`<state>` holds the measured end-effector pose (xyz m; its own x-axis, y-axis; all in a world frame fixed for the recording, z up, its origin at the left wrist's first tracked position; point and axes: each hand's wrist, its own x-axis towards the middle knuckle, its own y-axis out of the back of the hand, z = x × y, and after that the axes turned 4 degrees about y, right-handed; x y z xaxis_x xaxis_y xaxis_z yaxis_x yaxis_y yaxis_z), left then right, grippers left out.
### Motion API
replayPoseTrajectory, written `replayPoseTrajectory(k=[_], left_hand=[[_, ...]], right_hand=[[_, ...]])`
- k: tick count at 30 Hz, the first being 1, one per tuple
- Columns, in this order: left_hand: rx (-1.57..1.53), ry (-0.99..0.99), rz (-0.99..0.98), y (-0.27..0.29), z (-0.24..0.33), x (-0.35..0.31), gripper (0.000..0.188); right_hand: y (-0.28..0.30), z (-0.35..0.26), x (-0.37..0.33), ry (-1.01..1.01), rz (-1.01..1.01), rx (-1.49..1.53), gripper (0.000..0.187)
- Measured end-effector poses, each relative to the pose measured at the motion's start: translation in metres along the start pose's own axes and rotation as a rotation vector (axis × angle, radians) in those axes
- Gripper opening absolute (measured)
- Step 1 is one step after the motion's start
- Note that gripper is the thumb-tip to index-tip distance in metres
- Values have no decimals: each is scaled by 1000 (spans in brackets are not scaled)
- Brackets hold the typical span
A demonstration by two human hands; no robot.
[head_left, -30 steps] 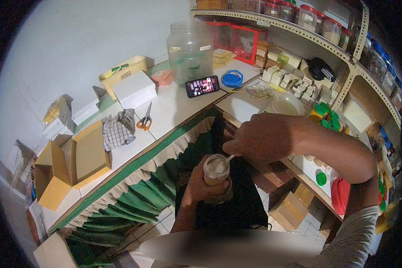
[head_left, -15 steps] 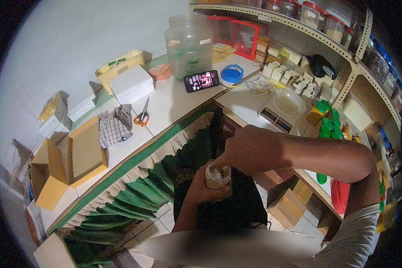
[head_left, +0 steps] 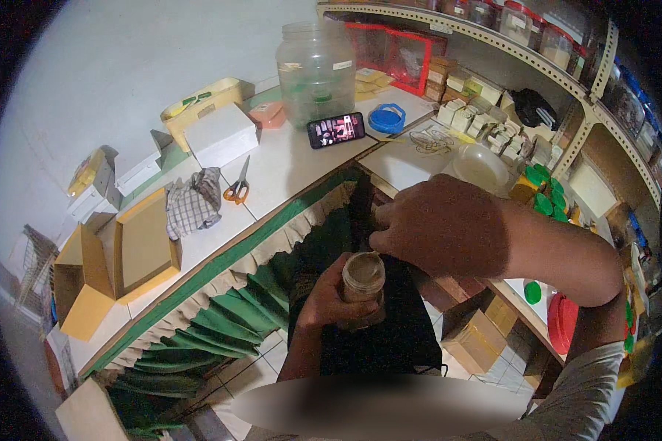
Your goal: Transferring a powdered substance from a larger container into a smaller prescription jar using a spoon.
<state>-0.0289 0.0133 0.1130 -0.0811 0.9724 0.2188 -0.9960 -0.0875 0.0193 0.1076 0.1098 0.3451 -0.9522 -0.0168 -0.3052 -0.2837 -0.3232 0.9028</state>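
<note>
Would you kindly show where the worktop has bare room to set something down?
Bare: the white worktop between the scissors and phone, and a smaller patch in front of the curled bands. Crowded: right side, with bowl, white boxes and green lids.

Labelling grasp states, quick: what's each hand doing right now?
Left hand: closed around a clear jar.
Right hand: curled near the jar's mouth; whether it holds anything cannot be told.
</note>
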Motion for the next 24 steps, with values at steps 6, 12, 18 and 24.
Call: replayPoseTrajectory(k=[6,12,18,24], left_hand=[[-408,-62,134,-8,-4,3,90],[128,-138,233,-11,10,-2,85],[104,-98,232,-9,24,-2,61],[195,-172,311,-15,27,-2,57]], right_hand=[[-3,12,-7,-71,34,48,16],[-12,27,-11,34,59,215,14],[-26,44,-14,115,137,439,15],[-39,41,-5,198,186,432,13]])
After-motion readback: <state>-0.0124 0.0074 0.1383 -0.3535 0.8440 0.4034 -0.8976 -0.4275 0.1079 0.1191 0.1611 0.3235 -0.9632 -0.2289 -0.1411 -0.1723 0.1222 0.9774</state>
